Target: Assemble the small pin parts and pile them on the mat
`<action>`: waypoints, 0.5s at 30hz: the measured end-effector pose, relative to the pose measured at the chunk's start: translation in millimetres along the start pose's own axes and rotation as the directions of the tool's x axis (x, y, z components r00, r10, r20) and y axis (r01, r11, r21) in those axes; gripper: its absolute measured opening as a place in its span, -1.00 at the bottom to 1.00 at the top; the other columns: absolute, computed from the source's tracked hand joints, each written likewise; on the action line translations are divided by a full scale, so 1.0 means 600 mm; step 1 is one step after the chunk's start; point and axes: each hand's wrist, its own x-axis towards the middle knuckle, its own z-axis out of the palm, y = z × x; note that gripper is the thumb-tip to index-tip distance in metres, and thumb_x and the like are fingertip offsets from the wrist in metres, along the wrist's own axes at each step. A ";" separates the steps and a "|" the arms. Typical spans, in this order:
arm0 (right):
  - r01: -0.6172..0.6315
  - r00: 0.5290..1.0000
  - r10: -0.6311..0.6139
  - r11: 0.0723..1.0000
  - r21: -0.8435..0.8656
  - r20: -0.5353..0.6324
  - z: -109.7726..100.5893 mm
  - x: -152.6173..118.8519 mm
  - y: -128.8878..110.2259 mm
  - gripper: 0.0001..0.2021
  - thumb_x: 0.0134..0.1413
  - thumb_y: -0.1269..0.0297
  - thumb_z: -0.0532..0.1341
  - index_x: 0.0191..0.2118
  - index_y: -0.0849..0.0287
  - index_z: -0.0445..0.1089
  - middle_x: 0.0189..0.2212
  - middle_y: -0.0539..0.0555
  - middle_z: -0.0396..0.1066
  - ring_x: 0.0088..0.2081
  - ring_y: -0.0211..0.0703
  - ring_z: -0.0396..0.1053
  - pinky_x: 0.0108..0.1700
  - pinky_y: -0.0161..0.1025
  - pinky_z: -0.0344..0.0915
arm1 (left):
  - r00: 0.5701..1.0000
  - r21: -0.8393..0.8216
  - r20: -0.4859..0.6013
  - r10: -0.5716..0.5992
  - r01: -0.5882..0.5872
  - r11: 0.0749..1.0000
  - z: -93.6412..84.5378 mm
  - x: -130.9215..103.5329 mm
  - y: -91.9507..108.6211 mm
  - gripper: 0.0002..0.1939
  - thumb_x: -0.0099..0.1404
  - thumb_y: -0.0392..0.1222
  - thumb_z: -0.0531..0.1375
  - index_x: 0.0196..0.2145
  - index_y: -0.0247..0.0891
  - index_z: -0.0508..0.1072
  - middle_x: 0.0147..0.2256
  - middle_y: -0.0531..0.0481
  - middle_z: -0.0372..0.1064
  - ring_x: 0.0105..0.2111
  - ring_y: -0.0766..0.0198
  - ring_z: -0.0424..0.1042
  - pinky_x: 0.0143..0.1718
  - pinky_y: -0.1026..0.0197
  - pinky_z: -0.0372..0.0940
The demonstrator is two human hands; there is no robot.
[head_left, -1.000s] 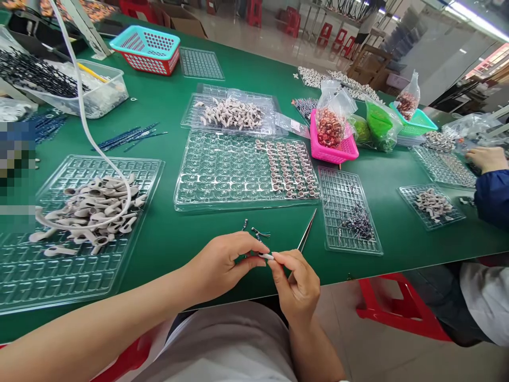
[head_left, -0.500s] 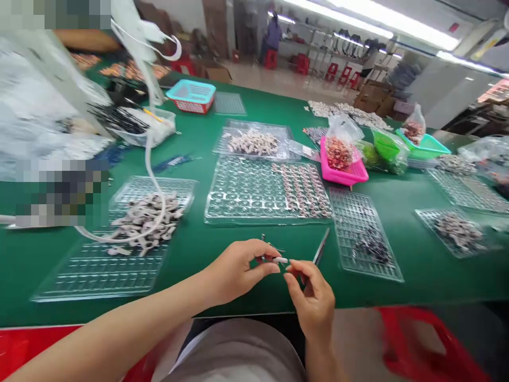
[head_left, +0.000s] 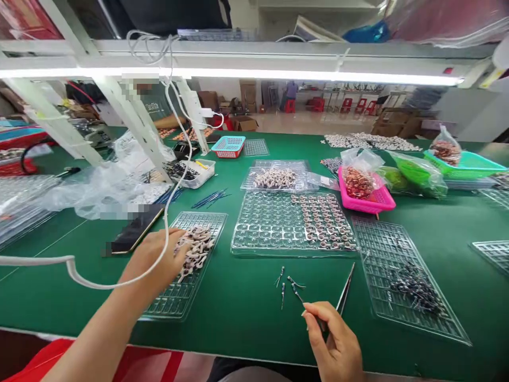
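1. Left hand (head_left: 161, 254): fingers loosely bent at the shells (head_left: 199, 249), touching the pile's 9 o'clock side, on a clear tray (head_left: 173, 305); I cannot tell whether it grips one.
2. Right hand (head_left: 305, 309): thumb and forefinger pinched together on the wire of one part (head_left: 295, 289), whose head points to 11 o'clock.
3. Tweezers (head_left: 347, 289) jut from behind that hand toward 1 o'clock.
4. At its 10 to 11, loose parts (head_left: 283, 292) lie on the counter (head_left: 238, 307).
5. Farther off, at 11, the big tray (head_left: 262, 223) has its 3 o'clock side filled.
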 end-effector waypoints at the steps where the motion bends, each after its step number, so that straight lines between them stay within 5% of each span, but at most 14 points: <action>1: 0.014 1.000 -0.014 1.000 0.002 -0.002 0.002 0.000 0.002 -0.89 0.22 0.25 0.24 -0.21 0.10 0.51 -0.33 0.08 0.51 -0.36 -0.18 0.47 -0.36 -0.32 0.41 | 1.000 0.013 -0.009 0.029 -0.028 1.000 0.002 0.009 0.005 -0.65 0.32 -0.09 0.03 -0.09 -0.25 0.51 -0.11 -0.27 0.49 0.01 -0.23 0.41 0.11 -0.26 0.27; 5: 0.059 0.998 -0.059 0.998 -0.008 -0.011 0.006 0.000 0.004 -0.90 0.23 0.32 0.22 -0.19 0.09 0.50 -0.35 0.07 0.50 -0.34 -0.18 0.48 -0.32 -0.31 0.42 | 0.974 -0.097 0.039 0.222 -0.218 0.971 0.026 0.068 0.098 -0.65 0.34 -0.13 0.06 -0.01 -0.26 0.47 0.01 -0.24 0.45 0.04 -0.14 0.39 0.12 -0.16 0.29; 8: 0.077 0.997 -0.077 0.997 -0.018 -0.029 0.009 0.000 0.004 -0.90 0.22 0.33 0.21 -0.21 0.09 0.48 -0.37 0.05 0.49 -0.36 -0.19 0.48 -0.30 -0.31 0.43 | 0.907 -0.289 0.213 0.364 -0.298 0.910 0.065 0.143 0.199 -0.68 0.37 -0.22 0.07 0.01 -0.29 0.48 0.04 -0.24 0.42 0.09 -0.09 0.36 0.17 -0.13 0.24; 11: 0.096 0.991 -0.098 0.995 -0.034 -0.086 0.016 -0.001 0.007 -0.91 0.22 0.33 0.21 -0.23 0.08 0.47 -0.40 0.03 0.48 -0.40 -0.21 0.47 -0.32 -0.31 0.43 | 0.896 -0.322 0.260 0.359 -0.270 0.907 0.114 0.233 0.278 -0.74 0.41 -0.21 0.11 -0.02 -0.31 0.48 -0.02 -0.23 0.45 0.05 -0.01 0.39 0.10 -0.05 0.31; 15: 0.150 0.976 -0.156 0.987 -0.049 -0.150 0.028 -0.002 0.017 -0.91 0.19 0.37 0.20 -0.24 0.08 0.45 -0.45 0.02 0.47 -0.44 -0.21 0.46 -0.38 -0.31 0.40 | 0.895 -0.320 0.346 0.282 -0.170 0.932 0.173 0.324 0.338 -0.69 0.42 -0.10 0.19 0.04 -0.29 0.41 0.02 -0.15 0.39 -0.06 0.11 0.45 -0.05 -0.05 0.41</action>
